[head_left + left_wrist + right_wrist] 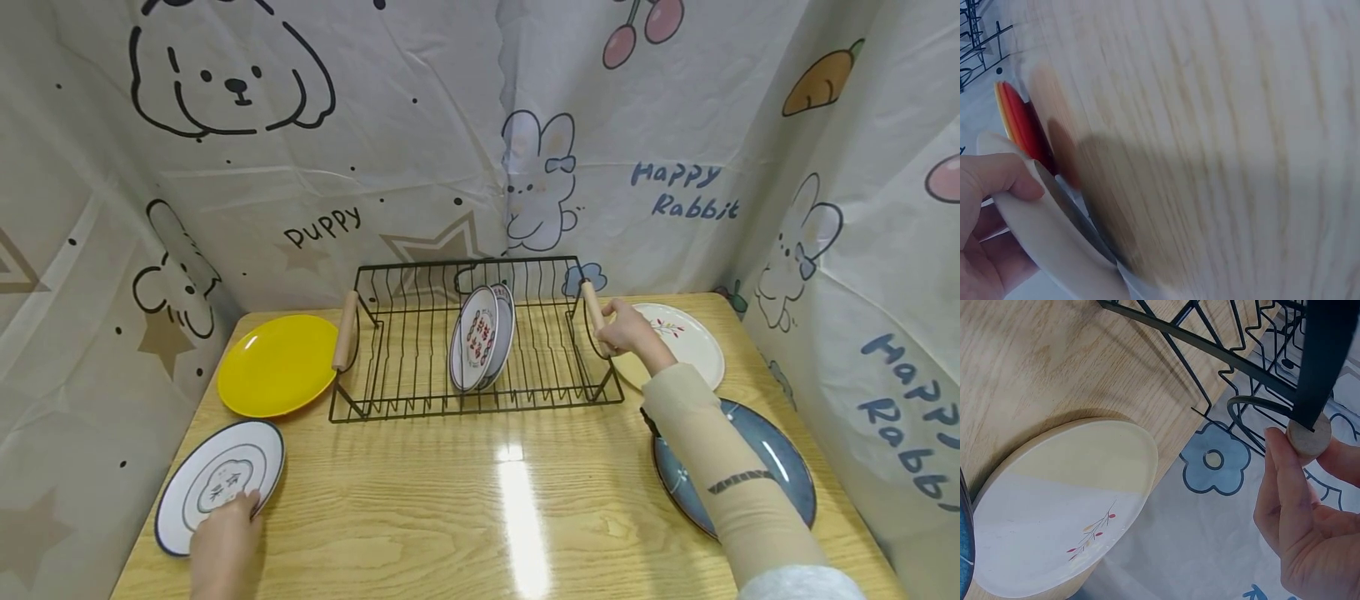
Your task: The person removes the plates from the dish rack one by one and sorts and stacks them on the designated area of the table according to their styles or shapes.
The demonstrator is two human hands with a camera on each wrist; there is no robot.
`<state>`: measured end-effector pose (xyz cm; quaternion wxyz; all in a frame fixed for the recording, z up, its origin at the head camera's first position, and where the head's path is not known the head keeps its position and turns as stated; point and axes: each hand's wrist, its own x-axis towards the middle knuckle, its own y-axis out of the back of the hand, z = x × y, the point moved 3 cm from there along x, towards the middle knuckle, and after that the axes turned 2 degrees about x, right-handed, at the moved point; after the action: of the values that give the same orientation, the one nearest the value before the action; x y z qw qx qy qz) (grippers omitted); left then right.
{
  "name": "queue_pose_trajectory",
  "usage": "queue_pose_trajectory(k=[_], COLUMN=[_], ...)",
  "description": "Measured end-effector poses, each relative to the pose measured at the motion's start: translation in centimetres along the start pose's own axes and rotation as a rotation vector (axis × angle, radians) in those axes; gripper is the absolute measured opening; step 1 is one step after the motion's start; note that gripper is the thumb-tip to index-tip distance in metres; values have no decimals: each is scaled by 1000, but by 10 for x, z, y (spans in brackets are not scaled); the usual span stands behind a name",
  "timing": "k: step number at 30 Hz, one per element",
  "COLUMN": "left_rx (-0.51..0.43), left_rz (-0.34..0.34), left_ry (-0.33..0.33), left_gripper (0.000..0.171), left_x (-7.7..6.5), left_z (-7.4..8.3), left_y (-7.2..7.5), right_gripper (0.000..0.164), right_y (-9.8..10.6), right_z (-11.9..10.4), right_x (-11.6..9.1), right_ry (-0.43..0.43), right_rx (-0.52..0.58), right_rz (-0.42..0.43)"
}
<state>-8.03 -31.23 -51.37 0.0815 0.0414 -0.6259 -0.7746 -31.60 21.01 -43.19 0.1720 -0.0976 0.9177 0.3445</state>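
Observation:
My left hand (222,542) holds a white plate with a dark blue rim (180,487) by its near right edge. In the left wrist view the plate (1054,244) is tilted, with thumb and fingers on either side of its rim. My right hand (628,332) grips the right wooden handle (592,302) of a black wire dish rack (480,408). Fingers and thumb close around that handle (1309,439) in the right wrist view. Two patterned plates (477,337), white with red marks on the front one, stand on edge in the rack's middle.
Left of the rack lies a yellow plate (277,367). At the right are a white and cream plate with a red sprig (697,342) and a blue plate (772,467), partly behind my right forearm. A printed curtain (420,150) encloses the wooden table (390,500).

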Motion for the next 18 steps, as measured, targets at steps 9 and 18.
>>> queue_pose_trajectory(k=[9,18], left_rx=[14,31], left_rz=[-111,-166], left_ry=[23,-1], left_gripper=[31,33], left_x=[5,10], left_z=[8,7], left_y=[-4,-15], right_gripper=[45,46], right_y=[2,1], right_z=[1,1], right_x=[0,1], right_ry=[-1,3], right_rx=[-1,-2], right_rz=[-2,6])
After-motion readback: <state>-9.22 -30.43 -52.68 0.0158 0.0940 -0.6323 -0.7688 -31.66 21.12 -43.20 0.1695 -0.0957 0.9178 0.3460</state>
